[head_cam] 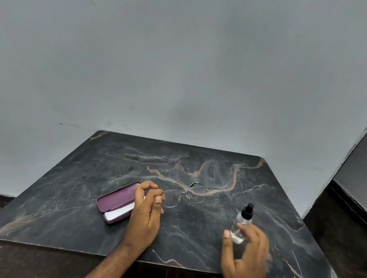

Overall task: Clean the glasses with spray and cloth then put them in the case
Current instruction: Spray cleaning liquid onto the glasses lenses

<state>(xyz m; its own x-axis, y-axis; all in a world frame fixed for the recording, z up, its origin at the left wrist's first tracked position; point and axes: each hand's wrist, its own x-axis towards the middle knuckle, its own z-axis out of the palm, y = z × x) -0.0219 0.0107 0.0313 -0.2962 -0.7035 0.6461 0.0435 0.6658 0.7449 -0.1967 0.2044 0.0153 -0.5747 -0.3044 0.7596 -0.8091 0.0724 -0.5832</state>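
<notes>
So the dark marble-look desk [189,248] sat against a plain grey wall [186,60], and everything was laid out toward the middle of it. The left hand [145,216] had its grip pinched together on the left end of the glasses [184,195], thumb and fingers closed right at the edge of the left lens. The glasses were thin wire frames; the right lens was out to the right and a bit farther away, and I couldn't tell whether the frame was touching the desk or held just above it.

Just left of that hand was the purple case [118,202], lying open on the desk, with a white cloth [117,214] sitting in its near half. The hand partly covered the case's right end.

Over on the right stood the little clear spray bottle [241,224] with a black nozzle, upright on the desk. The right hand [244,258] was right by it on the near side, blurry, grip spread apart, fingers not closed around the bottle.
</notes>
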